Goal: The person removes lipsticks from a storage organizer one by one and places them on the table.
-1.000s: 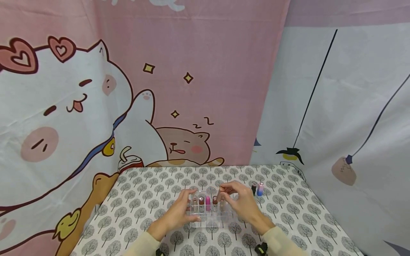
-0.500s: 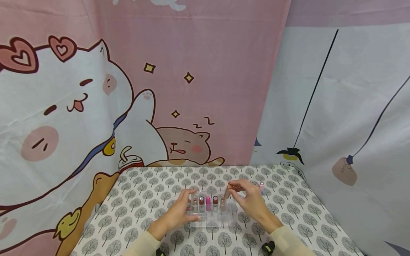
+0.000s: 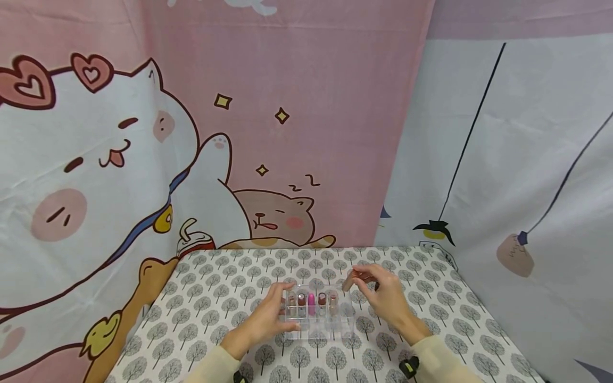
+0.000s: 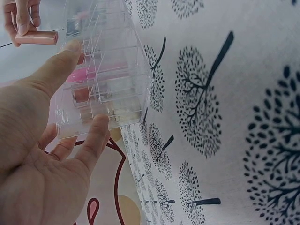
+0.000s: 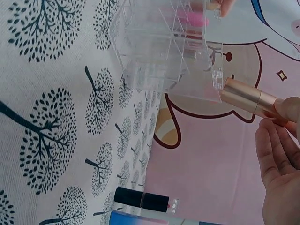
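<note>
A clear plastic lipstick organizer stands on the tree-print cloth, divided into compartments. My left hand holds its left side, thumb at the front and fingers towards the back. Several lipstick tubes stand in its back row, among them a bright pink one in the middle. Between thumb and fingers my right hand pinches a rose-gold lipstick. That tube is tilted in the air above the organizer's back right corner, apart from the other tubes.
In the right wrist view, a black tube and a blue-and-pink tube stand side by side, right of the organizer. The right hand mostly hides them in the head view. A cartoon-print curtain hangs behind the table.
My right hand has moved to the right with the rose-gold lipstick, from over the back row to past the organizer's right end. The left hand and organizer have stayed put.
</note>
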